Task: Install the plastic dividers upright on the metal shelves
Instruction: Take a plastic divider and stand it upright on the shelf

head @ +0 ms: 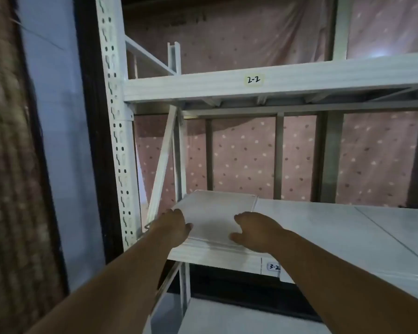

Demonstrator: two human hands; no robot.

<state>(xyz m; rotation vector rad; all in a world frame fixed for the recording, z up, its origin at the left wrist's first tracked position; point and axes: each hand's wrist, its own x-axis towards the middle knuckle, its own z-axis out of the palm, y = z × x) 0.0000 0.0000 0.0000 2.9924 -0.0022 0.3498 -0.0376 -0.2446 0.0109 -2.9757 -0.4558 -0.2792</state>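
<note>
A clear plastic divider (215, 213) lies flat on the left end of the white metal shelf (323, 227) labelled 3-2. My left hand (176, 225) rests on the divider's near left edge, fingers curled over it. My right hand (253, 230) grips its near right corner. Both forearms reach in from the bottom of the view. The divider's far edge ends at a thin raised lip (255, 203).
The upper shelf beam (275, 80) labelled 2-2 hangs above. A perforated white upright (116, 131) stands at the left with a diagonal brace (163, 162) behind it. Pink dotted cloth (244, 153) covers the back. A lower shelf (227, 319) shows below.
</note>
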